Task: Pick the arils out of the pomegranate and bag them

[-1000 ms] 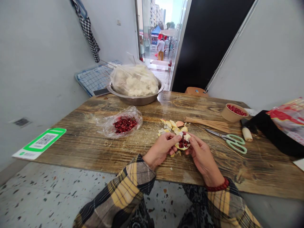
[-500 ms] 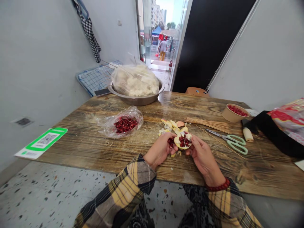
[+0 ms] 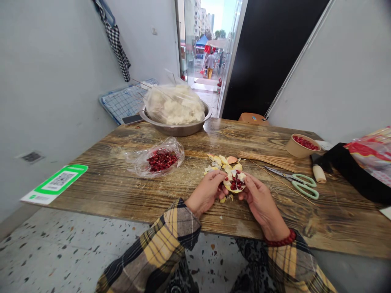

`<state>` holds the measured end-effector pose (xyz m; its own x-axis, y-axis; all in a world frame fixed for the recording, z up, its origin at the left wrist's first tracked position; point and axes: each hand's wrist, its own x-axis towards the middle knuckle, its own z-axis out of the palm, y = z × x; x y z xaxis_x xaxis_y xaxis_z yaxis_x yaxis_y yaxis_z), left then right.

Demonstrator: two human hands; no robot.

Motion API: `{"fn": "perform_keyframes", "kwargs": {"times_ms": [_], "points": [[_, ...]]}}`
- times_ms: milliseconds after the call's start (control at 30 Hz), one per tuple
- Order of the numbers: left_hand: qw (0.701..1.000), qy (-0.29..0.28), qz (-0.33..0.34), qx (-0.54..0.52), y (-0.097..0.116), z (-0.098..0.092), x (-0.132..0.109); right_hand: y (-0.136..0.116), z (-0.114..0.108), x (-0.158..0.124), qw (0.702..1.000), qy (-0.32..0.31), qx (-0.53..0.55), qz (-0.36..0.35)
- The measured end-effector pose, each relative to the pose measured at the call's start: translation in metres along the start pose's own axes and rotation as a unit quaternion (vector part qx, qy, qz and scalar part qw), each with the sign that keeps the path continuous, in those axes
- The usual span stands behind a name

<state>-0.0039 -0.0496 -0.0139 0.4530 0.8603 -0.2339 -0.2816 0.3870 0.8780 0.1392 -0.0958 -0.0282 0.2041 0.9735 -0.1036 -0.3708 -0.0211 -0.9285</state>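
Observation:
Between my hands is a piece of pomegranate (image 3: 235,182), pale yellow rind outside and dark red seeds showing on top. My right hand (image 3: 259,199) grips it from the right, thumb on its upper edge. My left hand (image 3: 208,191) is curled at its left edge, fingers closed around some loose red seeds, partly hidden by the palm; its thumb reaches to the fruit. Just beyond lie peeled rind pieces (image 3: 224,160) in a small heap. To the left, more pomegranate seeds (image 3: 162,160) rest in a clear plastic bag (image 3: 141,162).
Green-handled scissors (image 3: 301,182) and thin wooden skewers (image 3: 269,159) lie to the right. Behind them stands a paper bowl (image 3: 297,148) of red seeds. A steel basin (image 3: 180,129) with a bagged white mass sits at the back. A QR-code card (image 3: 58,183) lies at the left edge.
The pomegranate piece has tilted and shifted slightly left in my fingers. My left thumb has moved closer over its edge. Things on the table stay where they were.

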Motion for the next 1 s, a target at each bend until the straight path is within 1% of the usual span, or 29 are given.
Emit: {"fn": "perform_keyframes", "kwargs": {"times_ms": [133, 333, 467, 567, 667, 767, 833, 900, 967, 1000], "points": [[0.999, -0.002, -0.022, -0.035, 0.002, 0.0, 0.001, 0.0, 0.0, -0.001, 1.0, 0.0, -0.005, -0.004], [1.0, -0.023, 0.008, 0.0, -0.002, -0.003, 0.0, 0.001, -0.002, 0.0, 1.0, -0.004, -0.005, -0.001], [0.999, -0.007, -0.008, -0.031, -0.005, -0.003, 0.0, 0.005, -0.009, 0.002, 0.999, -0.014, 0.017, 0.025], [0.998, 0.016, 0.0, -0.068, -0.001, -0.006, -0.002, 0.008, -0.013, 0.004, 0.999, -0.01, 0.029, 0.035], [0.994, 0.038, 0.022, -0.099, 0.014, -0.012, -0.01, 0.008, -0.015, 0.004, 0.999, -0.001, 0.032, 0.036], [0.994, 0.057, 0.051, -0.081, 0.04, -0.027, -0.024, 0.006, -0.014, 0.002, 0.998, -0.003, 0.047, 0.039], [0.993, 0.079, 0.076, -0.04, 0.061, -0.042, -0.032, 0.004, -0.014, 0.001, 0.997, -0.005, 0.061, 0.039], [0.988, 0.115, 0.103, 0.022, 0.081, -0.061, -0.037, 0.003, -0.013, 0.001, 0.996, -0.003, 0.074, 0.039], [0.977, 0.144, 0.119, 0.106, 0.098, -0.08, -0.038, 0.003, -0.013, 0.002, 0.995, 0.0, 0.086, 0.041], [0.967, 0.163, 0.115, 0.161, 0.104, -0.09, -0.037, 0.003, -0.013, 0.002, 0.995, -0.001, 0.089, 0.04]]}}
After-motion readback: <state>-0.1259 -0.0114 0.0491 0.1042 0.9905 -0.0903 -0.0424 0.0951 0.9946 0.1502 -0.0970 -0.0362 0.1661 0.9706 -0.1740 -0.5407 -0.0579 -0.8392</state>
